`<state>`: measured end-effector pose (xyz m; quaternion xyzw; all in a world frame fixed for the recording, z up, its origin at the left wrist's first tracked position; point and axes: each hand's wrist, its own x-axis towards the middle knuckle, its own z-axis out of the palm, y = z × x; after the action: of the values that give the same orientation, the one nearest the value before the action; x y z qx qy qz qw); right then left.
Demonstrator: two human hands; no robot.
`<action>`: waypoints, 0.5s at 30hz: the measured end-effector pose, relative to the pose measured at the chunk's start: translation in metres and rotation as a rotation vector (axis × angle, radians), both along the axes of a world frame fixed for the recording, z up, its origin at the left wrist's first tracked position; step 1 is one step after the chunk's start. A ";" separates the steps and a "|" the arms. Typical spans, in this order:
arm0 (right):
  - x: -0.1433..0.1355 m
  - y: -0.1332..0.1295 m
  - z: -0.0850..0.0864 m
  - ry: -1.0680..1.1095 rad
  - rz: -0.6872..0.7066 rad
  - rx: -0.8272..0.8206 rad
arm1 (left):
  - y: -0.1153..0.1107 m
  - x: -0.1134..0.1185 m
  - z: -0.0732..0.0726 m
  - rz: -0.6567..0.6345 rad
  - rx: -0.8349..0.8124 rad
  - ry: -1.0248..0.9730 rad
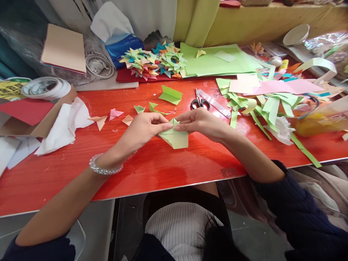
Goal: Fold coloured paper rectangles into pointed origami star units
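Both hands pinch one piece of light green paper (pixel 176 140), partly folded, with a pointed top between the thumbs. My left hand (pixel 148 128) grips its left side, and a clear bead bracelet (pixel 105 167) circles that wrist. On the paper's right side, my right hand (pixel 199 123) is closed with thumb and fingers. Just beyond the hands lies a creased bright green paper (pixel 170 95). Small folded pieces lie to the left, among them a pink one (pixel 115 114) and an orange one (pixel 99 121). Black-handled scissors (pixel 200 101) rest beside a clear ruler (pixel 214 103).
Folded-paper rings (pixel 141 63) and green sheets (pixel 217 61) sit at the back. Paper strips (pixel 272 105) heap up on the right near a cup of yellow contents (pixel 320 121). At left are a tape roll (pixel 46 88), a cardboard box (pixel 32 119) and white tissue (pixel 63 125).
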<state>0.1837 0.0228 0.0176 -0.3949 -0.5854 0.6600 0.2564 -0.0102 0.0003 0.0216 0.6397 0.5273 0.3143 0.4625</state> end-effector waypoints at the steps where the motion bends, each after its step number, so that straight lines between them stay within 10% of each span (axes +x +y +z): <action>1: 0.000 0.000 0.000 -0.010 -0.012 -0.002 | 0.000 0.000 0.001 -0.008 -0.010 0.002; 8: -0.002 -0.001 -0.001 -0.092 0.084 0.117 | -0.001 0.004 0.001 -0.067 0.047 0.055; 15: 0.005 0.005 -0.001 -0.092 -0.064 0.218 | 0.001 0.001 -0.004 0.210 0.072 -0.281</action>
<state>0.1884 0.0279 0.0166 -0.4132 -0.6518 0.5651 0.2917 -0.0089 0.0015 0.0179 0.5470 0.5097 0.4660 0.4730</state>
